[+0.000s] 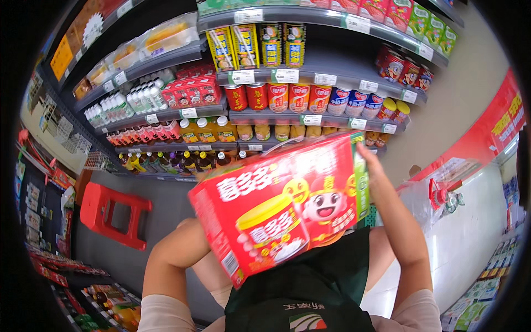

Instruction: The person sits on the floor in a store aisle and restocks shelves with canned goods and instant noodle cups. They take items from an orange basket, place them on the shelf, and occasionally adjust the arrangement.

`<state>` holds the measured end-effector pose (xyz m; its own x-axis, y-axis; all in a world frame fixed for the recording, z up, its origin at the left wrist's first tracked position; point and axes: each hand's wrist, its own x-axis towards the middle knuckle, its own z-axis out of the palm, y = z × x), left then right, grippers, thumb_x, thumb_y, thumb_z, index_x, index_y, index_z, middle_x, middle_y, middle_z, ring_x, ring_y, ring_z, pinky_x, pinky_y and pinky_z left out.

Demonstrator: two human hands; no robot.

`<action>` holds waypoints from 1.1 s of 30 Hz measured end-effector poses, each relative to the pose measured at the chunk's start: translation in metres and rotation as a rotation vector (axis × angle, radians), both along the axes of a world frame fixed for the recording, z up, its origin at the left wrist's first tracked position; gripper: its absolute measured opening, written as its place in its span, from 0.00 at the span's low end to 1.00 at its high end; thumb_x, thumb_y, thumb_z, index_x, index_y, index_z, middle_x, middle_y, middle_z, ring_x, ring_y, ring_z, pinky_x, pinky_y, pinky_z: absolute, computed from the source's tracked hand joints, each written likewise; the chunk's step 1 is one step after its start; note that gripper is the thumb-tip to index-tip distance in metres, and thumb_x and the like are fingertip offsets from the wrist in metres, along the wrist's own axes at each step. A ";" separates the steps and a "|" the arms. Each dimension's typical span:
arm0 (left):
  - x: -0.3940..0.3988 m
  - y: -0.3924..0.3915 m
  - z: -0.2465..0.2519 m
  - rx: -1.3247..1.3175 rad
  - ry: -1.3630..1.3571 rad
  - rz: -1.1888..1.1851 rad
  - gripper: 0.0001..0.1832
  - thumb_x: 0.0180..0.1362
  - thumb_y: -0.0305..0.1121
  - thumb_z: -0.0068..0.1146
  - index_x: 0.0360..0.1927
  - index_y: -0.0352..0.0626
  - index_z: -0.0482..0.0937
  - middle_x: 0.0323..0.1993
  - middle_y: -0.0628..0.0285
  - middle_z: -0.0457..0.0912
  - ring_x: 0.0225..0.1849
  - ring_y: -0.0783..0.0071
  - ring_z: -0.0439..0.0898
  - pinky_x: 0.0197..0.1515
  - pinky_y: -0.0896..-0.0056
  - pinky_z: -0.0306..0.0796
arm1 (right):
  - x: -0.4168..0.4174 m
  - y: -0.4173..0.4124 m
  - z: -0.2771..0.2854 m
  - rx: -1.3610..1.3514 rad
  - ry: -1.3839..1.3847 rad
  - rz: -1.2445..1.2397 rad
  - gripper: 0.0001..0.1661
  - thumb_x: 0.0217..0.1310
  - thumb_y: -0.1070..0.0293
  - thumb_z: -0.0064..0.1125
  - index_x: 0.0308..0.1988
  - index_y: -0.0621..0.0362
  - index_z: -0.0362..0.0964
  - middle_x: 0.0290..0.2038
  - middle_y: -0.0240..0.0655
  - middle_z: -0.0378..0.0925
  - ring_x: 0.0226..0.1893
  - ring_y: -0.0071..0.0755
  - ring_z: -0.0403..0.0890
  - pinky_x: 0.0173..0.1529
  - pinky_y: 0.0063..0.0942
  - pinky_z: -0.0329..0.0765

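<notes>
A large red carton [282,203] with a printed yellow-lidded can and a smiling cartoon figure is held up in front of my dark apron [307,286]. My right hand [370,164] grips its green right end, fingers partly behind the box. My left arm reaches up to the carton's left side, but the box hides my left hand. Behind the carton are shelves with red cans [257,96], orange-labelled cans [298,98], blue and white cans [357,101] and jars [262,132], some partly covered by the box.
A red plastic stool [114,213] stands on the grey floor at the left. Bottled drinks [195,161] line the bottom shelf. At the right is a clear plastic bag [419,199] by a red banner [468,153]. More stocked shelves stand at both sides.
</notes>
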<state>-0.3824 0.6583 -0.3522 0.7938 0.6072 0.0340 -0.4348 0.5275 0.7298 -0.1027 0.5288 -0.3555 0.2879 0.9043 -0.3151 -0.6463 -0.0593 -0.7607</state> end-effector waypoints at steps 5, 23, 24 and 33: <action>0.010 0.004 0.016 0.267 0.143 -0.013 0.30 0.50 0.36 0.50 0.60 0.40 0.64 0.57 0.53 0.69 0.58 0.61 0.69 0.61 0.54 0.64 | -0.018 0.012 -0.038 0.068 0.136 0.124 0.26 0.55 0.55 0.64 0.48 0.60 0.72 0.42 0.41 0.81 0.38 0.36 0.84 0.44 0.33 0.81; 0.026 -0.019 0.043 1.886 0.742 -0.160 0.39 0.37 0.25 0.67 0.56 0.38 0.64 0.50 0.58 0.73 0.52 0.69 0.73 0.56 0.63 0.69 | 0.036 -0.011 -0.060 -0.148 0.069 0.174 0.26 0.54 0.62 0.65 0.50 0.64 0.70 0.42 0.46 0.80 0.35 0.39 0.85 0.42 0.36 0.83; 0.030 -0.011 0.035 1.826 0.716 -0.146 0.39 0.36 0.24 0.68 0.56 0.38 0.64 0.50 0.59 0.74 0.52 0.70 0.73 0.55 0.63 0.69 | 0.052 -0.032 -0.044 -0.172 0.075 0.088 0.26 0.57 0.58 0.62 0.50 0.64 0.69 0.42 0.47 0.79 0.37 0.42 0.84 0.43 0.38 0.83; -0.005 0.039 0.013 0.227 0.077 0.029 0.34 0.40 0.28 0.66 0.55 0.40 0.66 0.46 0.57 0.75 0.48 0.65 0.77 0.49 0.61 0.75 | 0.112 -0.195 -0.080 0.306 0.191 -0.198 0.36 0.60 0.50 0.53 0.61 0.61 0.60 0.57 0.48 0.70 0.54 0.50 0.75 0.56 0.51 0.73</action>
